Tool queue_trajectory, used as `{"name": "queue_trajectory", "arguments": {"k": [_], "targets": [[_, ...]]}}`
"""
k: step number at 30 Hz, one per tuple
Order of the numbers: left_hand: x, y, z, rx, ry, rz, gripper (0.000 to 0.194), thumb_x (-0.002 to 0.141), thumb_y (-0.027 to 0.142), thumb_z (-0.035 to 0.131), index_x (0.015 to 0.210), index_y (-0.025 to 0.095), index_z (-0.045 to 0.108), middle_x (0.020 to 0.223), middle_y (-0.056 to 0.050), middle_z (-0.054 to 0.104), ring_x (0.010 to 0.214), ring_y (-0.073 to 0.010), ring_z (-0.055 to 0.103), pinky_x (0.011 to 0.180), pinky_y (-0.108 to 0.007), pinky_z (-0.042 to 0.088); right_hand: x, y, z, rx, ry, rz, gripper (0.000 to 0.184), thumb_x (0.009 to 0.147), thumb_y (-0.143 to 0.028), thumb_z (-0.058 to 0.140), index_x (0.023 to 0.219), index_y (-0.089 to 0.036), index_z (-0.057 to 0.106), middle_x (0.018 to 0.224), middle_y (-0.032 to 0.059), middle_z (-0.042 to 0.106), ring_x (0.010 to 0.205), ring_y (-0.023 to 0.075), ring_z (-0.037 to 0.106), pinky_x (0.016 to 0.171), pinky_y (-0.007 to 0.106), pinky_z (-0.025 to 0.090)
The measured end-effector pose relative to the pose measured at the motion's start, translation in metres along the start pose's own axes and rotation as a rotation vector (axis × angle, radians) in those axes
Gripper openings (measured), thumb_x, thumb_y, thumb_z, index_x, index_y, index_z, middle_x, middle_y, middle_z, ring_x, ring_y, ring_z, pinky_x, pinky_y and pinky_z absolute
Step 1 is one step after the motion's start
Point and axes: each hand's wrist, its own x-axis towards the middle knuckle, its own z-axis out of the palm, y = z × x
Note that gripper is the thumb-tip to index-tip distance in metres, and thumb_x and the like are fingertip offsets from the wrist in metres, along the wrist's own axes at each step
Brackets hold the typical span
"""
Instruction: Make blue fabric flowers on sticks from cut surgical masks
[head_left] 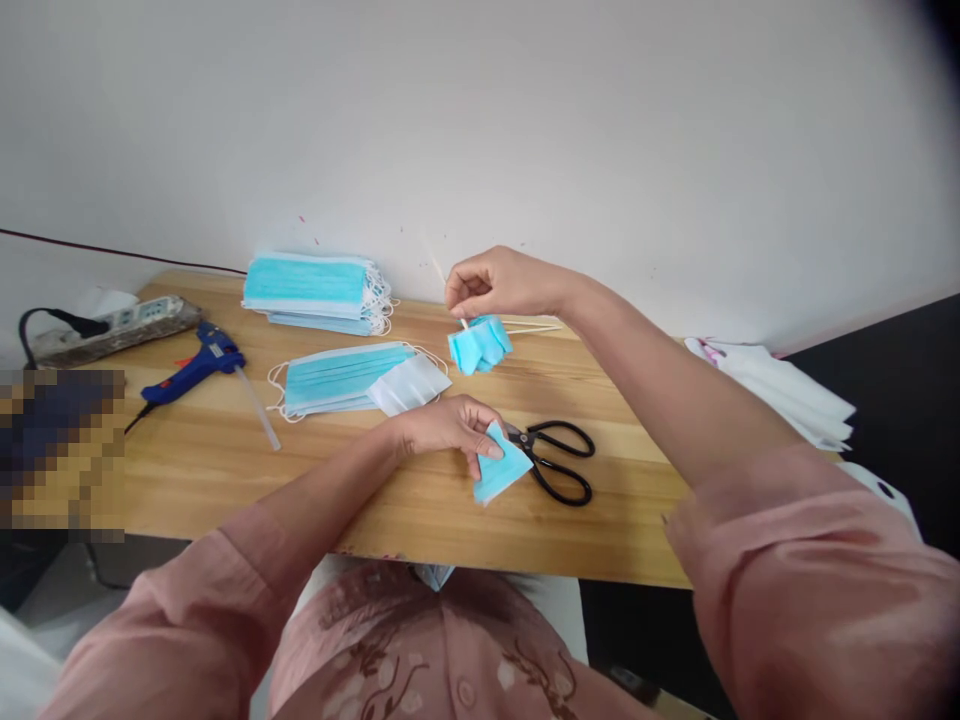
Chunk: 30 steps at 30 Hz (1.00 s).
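My left hand (pixel 450 428) pinches a cut piece of light blue mask fabric (pixel 504 470) low over the front of the table. Close beside that piece, black-handled scissors (pixel 555 462) lie on the wood, their blades partly hidden by my fingers and the fabric. Farther back, my right hand (pixel 491 282) is closed round a thin pale stick (pixel 438 268). Below those fingers, a ruffled blue fabric flower (pixel 481 346) hangs at the stick's lower end. Behind the flower lie more thin sticks (pixel 536 327).
Blue face masks (pixel 307 282) are stacked against the wall. Nearer lie more masks (pixel 330 378) and a white fabric piece (pixel 411 385). A blue glue gun (pixel 196 368) and power strip (pixel 142 322) sit left; white folded cloth (pixel 772 385) lies right.
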Motion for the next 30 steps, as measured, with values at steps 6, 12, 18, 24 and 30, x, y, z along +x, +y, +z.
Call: {"name": "queue_trajectory", "arguments": {"k": [6,12,18,24,30], "targets": [[-0.001,0.0,0.0,0.015,-0.018,-0.023,0.043,0.055,0.039,0.097,0.08,0.013,0.074,0.073,-0.003,0.074,0.06,-0.0123,0.07,0.056,-0.022,0.059,0.02,0.013,-0.015,0.113,-0.075,0.09,0.01,0.075,-0.014,0.077,0.085,-0.015,0.077,0.073,0.0006,0.071,0.068,0.0121,0.063,0.066,0.025,0.048],[0.0,0.0,0.0,0.016,-0.022,-0.026,0.045,0.052,0.039,0.098,0.08,0.013,0.075,0.074,-0.004,0.075,0.062,-0.014,0.071,0.057,-0.024,0.059,0.002,0.033,-0.008,0.514,0.033,0.177,0.013,0.078,-0.028,0.077,0.078,-0.017,0.071,0.074,0.0008,0.073,0.062,0.0118,0.063,0.061,0.024,0.052],[0.0,0.0,0.0,0.029,-0.031,-0.034,0.046,0.054,0.042,0.097,0.083,0.013,0.076,0.077,-0.005,0.076,0.062,-0.0136,0.071,0.055,-0.022,0.059,-0.02,0.053,0.003,0.715,0.223,0.206,0.019,0.076,-0.029,0.082,0.083,-0.017,0.068,0.072,-0.0007,0.071,0.064,0.0129,0.066,0.062,0.025,0.055],[-0.001,0.0,-0.002,0.057,-0.041,-0.042,0.047,0.055,0.045,0.096,0.084,0.014,0.077,0.078,-0.005,0.077,0.061,-0.0133,0.071,0.054,-0.021,0.058,-0.036,0.069,0.0,0.856,0.406,0.132,0.027,0.073,-0.034,0.087,0.08,-0.018,0.066,0.073,-0.0008,0.07,0.066,0.0117,0.066,0.062,0.023,0.058],[-0.002,-0.002,-0.003,0.061,-0.047,-0.045,0.047,0.056,0.045,0.095,0.084,0.014,0.076,0.077,-0.005,0.077,0.061,-0.0133,0.071,0.055,-0.021,0.058,-0.045,0.063,-0.015,0.646,0.61,0.171,0.025,0.074,-0.025,0.088,0.077,-0.016,0.065,0.066,-0.0001,0.069,0.055,0.0093,0.062,0.052,0.021,0.055]]}}
